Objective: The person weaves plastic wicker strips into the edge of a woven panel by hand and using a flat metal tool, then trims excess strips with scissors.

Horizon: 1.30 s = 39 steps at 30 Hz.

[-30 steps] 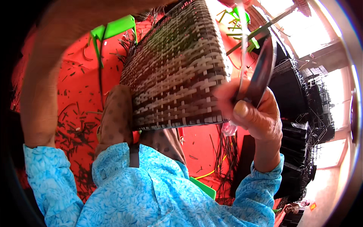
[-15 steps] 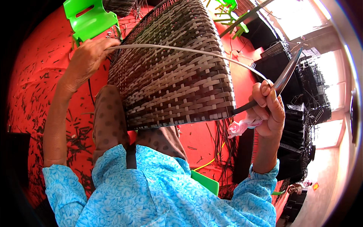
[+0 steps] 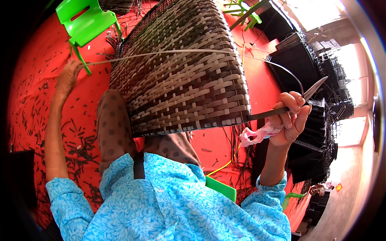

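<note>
A brown woven wicker panel [image 3: 185,80] leans up from my lap, its lower edge across my knees. My left hand [image 3: 69,78], far out to the left, pinches one end of a long thin weaving strip [image 3: 161,52]. The strip arcs in front of the panel toward my right hand [image 3: 288,118]. That hand is closed round a pointed metal tool [image 3: 315,88], its tip up and to the right. A flat dark strip [image 3: 261,115] from the panel's lower right corner passes into the same fingers. Crumpled pink-and-white material [image 3: 257,135] hangs at this hand; its kind is unclear.
A green plastic chair [image 3: 86,24] stands at the far left on the red floor covering [image 3: 36,92], which is strewn with dark scraps. Black stacked items [image 3: 309,140] line the right side. Part of a green seat [image 3: 221,188] and a yellow cord [image 3: 219,170] show beside me.
My left hand has moved left and down, drawing the strip out flatter across the panel. My right hand has shifted slightly right, and the tool is tilted further over.
</note>
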Tool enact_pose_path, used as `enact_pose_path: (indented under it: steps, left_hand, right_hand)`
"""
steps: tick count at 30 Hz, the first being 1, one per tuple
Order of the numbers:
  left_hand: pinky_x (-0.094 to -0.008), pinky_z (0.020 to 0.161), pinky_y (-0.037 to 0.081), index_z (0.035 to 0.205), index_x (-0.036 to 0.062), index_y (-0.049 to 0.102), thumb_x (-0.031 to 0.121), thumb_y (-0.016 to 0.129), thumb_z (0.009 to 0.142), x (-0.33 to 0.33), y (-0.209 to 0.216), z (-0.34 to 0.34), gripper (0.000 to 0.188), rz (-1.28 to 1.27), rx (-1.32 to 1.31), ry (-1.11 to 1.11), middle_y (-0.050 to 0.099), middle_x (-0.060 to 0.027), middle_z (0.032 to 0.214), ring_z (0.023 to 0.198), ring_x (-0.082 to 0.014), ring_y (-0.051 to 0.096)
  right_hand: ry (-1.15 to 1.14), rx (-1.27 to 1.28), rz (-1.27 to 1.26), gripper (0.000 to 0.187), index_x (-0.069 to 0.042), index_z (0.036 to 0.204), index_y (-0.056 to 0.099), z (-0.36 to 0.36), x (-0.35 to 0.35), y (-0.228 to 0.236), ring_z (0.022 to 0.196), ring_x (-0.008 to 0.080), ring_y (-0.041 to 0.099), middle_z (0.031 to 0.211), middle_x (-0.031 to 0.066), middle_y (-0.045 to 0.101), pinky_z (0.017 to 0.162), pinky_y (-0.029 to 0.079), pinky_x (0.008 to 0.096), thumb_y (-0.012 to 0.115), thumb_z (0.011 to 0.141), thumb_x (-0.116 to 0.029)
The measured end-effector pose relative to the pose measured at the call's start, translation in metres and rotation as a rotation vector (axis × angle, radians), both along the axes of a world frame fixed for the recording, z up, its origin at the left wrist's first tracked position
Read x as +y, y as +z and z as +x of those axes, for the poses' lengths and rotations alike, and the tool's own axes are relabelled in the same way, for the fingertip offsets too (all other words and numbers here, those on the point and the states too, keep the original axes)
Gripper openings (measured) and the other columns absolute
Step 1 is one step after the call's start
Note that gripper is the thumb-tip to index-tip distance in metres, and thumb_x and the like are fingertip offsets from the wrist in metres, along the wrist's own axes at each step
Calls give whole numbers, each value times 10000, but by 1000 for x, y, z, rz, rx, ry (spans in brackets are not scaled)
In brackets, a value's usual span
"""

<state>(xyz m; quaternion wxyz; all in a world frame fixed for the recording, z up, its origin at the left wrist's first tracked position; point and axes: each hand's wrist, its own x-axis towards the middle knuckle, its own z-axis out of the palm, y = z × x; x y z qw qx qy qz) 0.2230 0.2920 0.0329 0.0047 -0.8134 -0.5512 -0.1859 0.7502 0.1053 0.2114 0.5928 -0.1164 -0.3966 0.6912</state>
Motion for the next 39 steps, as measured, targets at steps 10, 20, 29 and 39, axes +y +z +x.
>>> enact_pose_path:
  steps: [10, 20, 29, 39]
  left_hand:
    - [-372, 800, 471, 1188, 62, 543, 271, 573, 917, 29, 60, 71, 343, 250, -272, -7, 550, -117, 1034, 929, -251, 568]
    - [-350, 851, 455, 1140, 58, 586, 182, 664, 824, -58, -31, 132, 348, -262, -655, -121, 559, -102, 1082, 978, -248, 558]
    - [-314, 701, 432, 1106, 59, 606, 182, 686, 824, -90, -54, 144, 318, -165, -551, -114, 542, -88, 961, 774, -196, 508]
    - [-277, 732, 440, 1087, 13, 595, 315, 632, 875, -68, -90, 163, 371, -442, -1125, 219, 557, -76, 1021, 850, -136, 522]
  right_hand:
    - [-297, 232, -54, 150, -95, 979, 539, 54, -6, -20, 477, 44, 357, 819, -39, 557, 452, 266, 231, 471, 984, -228]
    - [-486, 401, -233, 73, -92, 871, 528, 89, -15, -88, 486, 43, 341, 806, -33, 558, 454, 250, 226, 523, 931, -132]
    - [-1062, 162, -603, 82, -84, 752, 569, 129, -37, -145, 532, 94, 434, 646, -30, 491, 515, 351, 223, 637, 797, -78]
    - [-263, 153, -577, 197, -152, 753, 531, 127, 32, -126, 506, 90, 249, 562, -60, 275, 465, 206, 251, 578, 904, -268]
